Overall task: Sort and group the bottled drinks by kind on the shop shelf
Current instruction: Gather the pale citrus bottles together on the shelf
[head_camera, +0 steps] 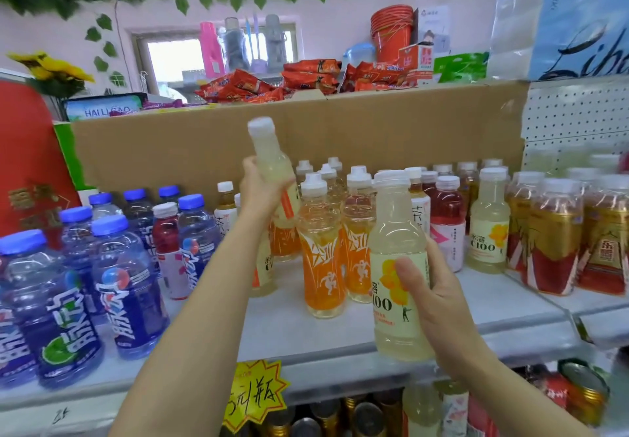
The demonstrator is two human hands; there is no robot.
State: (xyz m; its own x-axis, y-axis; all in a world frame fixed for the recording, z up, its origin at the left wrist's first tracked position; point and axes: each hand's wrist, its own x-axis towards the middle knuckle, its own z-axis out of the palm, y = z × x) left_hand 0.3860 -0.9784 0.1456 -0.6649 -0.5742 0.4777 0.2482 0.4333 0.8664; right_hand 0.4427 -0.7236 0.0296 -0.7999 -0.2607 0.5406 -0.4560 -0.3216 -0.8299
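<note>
We saw the left hand [260, 191] cover the raised bottle's [272, 164] label, so its print was unreadable. The right hand [429, 287] hid part of the lemon bottle's [396, 266] lettering. The blue bottles [44, 307] were cut off at the left edge; the gold-labelled bottles [558, 232] were blurred.

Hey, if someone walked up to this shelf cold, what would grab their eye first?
Probably the two pale yellow lemon drink bottles held mid-frame: the left hand lifts one tilted bottle against the brown cardboard backing, the right hand grips another upright. Next, the blue-capped purple-blue bottles at left and the orange-labelled bottles in the centre.
</note>
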